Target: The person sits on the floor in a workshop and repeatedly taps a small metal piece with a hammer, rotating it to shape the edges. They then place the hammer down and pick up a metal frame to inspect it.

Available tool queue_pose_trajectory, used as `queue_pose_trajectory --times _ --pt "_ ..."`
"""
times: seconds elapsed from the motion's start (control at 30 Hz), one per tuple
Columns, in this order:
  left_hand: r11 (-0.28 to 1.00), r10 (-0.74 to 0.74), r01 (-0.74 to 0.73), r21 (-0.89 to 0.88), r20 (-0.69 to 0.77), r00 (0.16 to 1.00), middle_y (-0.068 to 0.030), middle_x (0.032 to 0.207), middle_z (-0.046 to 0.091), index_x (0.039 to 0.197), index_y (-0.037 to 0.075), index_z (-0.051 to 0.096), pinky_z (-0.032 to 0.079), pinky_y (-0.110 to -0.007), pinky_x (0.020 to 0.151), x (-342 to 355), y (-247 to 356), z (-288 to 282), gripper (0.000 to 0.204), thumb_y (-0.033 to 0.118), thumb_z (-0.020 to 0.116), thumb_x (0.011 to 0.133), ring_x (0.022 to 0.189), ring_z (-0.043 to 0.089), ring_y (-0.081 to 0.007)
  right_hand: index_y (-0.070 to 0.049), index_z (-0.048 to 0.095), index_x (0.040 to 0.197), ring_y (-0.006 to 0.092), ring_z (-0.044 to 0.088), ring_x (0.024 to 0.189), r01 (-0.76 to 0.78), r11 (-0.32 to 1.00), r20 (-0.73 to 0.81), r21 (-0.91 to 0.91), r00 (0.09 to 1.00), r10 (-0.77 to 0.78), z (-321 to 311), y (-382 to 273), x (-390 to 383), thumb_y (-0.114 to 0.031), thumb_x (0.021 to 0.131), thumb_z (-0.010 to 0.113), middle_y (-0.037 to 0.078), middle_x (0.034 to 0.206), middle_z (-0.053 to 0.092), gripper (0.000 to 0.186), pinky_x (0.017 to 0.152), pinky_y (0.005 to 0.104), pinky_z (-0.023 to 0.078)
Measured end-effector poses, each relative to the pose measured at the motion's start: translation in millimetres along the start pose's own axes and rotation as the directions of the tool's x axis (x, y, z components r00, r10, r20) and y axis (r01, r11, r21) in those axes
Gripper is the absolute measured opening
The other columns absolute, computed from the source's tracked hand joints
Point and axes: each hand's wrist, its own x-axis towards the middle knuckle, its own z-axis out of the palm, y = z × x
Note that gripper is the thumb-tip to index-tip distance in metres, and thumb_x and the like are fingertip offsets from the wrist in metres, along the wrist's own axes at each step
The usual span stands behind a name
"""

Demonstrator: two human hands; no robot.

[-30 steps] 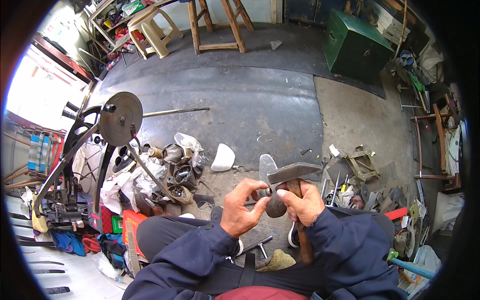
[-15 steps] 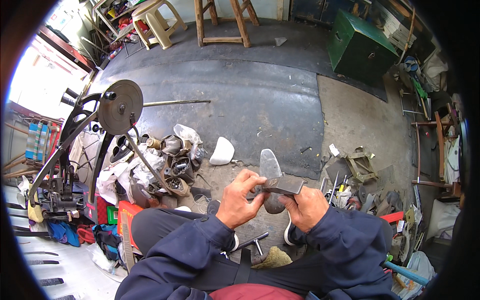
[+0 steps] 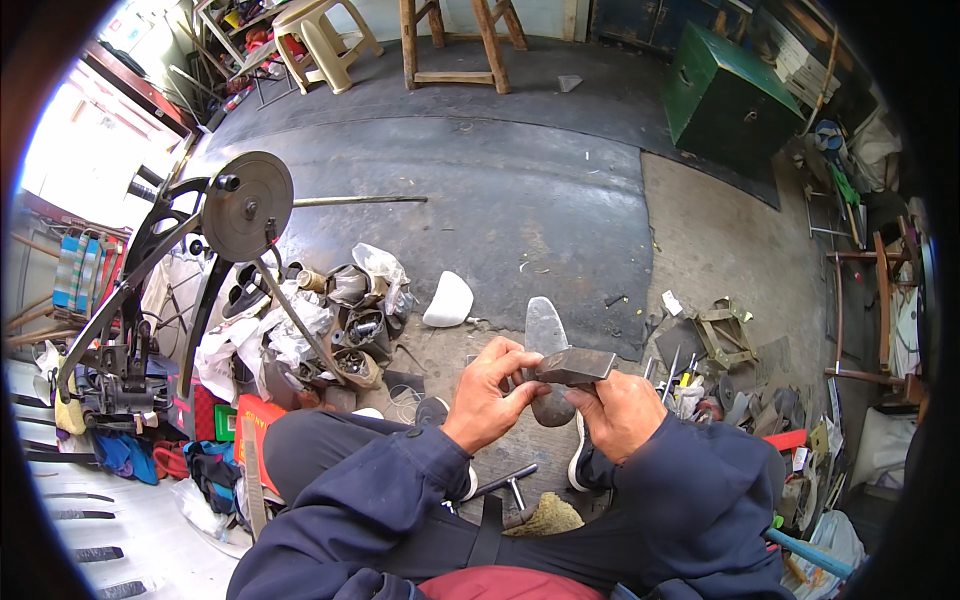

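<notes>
My right hand [image 3: 622, 412] is closed round a hammer, whose dark steel head [image 3: 578, 366] lies across the front of my fingers; the handle is hidden. Beside it my left hand [image 3: 490, 392] is pinched, thumb against forefinger, close to the hammer head's left end. Whatever is between those fingertips is too small or hidden to name. Under both hands stands a sole-shaped grey metal shoe anvil [image 3: 543, 325], its rounded far end showing beyond the hammer and its dark near end between my hands.
Between my knees lie a dark metal T-shaped tool [image 3: 508, 482] and a yellowish spongy piece [image 3: 552, 515]. A cast-iron machine with a round wheel [image 3: 247, 207] stands left, near bags of shoes and parts [image 3: 345, 320]. Tools and scraps [image 3: 700, 390] crowd the right. A white curved piece [image 3: 448, 300] lies ahead.
The hammer head has turned slightly, now showing more of its broad side. My hands stay close together over the anvil, and the whole view has shifted a little to the right.
</notes>
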Motion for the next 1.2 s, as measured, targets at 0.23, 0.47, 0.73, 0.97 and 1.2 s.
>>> queue_pose_trajectory --times 0.23,0.47,0.73,0.97,1.2 --pt "0.992 0.014 -0.015 -0.124 -0.006 1.000 -0.0005 0.098 0.058 0.102 0.006 0.071 0.047 -0.024 0.062 -1.1 -4.9 -0.4 0.026 0.003 0.083 0.078 0.072 0.056 -0.0072 -0.004 0.061 0.120 0.0447 0.068 0.079 0.203 0.979 -0.150 -0.010 0.968 -0.202 -1.2 -1.1 3.0 -0.012 0.094 0.067 0.023 0.087 0.069 0.029 0.066 0.0497 0.054" --pt "0.990 0.014 -0.019 -0.138 -0.034 0.999 0.0002 0.097 0.059 0.099 0.006 0.072 0.046 -0.023 0.062 0.9 -6.9 1.7 0.024 0.004 0.083 0.078 0.075 0.057 -0.0069 -0.003 0.061 0.118 0.0430 0.068 0.079 0.102 0.992 -0.069 -0.073 0.992 -0.107 -1.9 -8.7 2.8 -0.011 0.094 0.066 0.020 0.084 0.068 0.026 0.065 0.0492 0.053" --pt "0.994 0.011 -0.016 -0.111 -0.045 0.999 -0.0003 0.098 0.060 0.099 0.007 0.073 0.046 -0.024 0.064 3.2 -4.0 1.0 0.024 0.004 0.083 0.077 0.082 0.059 -0.0094 -0.005 0.061 0.118 0.0418 0.068 0.077 0.071 0.985 0.001 -0.155 0.997 -0.072 -0.2 -6.1 5.1 -0.013 0.094 0.066 0.020 0.089 0.068 0.025 0.065 0.0475 0.054" --pt "0.994 -0.009 0.008 -0.111 -0.004 1.000 -0.0012 0.099 0.061 0.100 0.007 0.073 0.047 -0.027 0.068 1.4 -6.2 -0.3 0.024 0.008 0.083 0.078 0.086 0.061 -0.0123 -0.004 0.062 0.117 0.0426 0.068 0.078 0.171 0.984 -0.106 -0.051 0.979 -0.175 0.3 -4.3 2.1 -0.012 0.093 0.066 0.021 0.085 0.068 0.026 0.065 0.0487 0.053" --pt "0.995 -0.016 0.015 -0.098 -0.012 1.000 -0.0015 0.099 0.061 0.099 0.008 0.073 0.047 -0.027 0.070 1.6 -5.6 0.8 0.023 0.009 0.083 0.078 0.088 0.061 -0.0138 -0.004 0.060 0.114 0.0441 0.067 0.073 0.139 0.988 -0.130 -0.063 0.981 -0.146 2.9 -3.1 3.1 -0.014 0.093 0.067 0.021 0.078 0.066 0.024 0.062 0.0505 0.052"
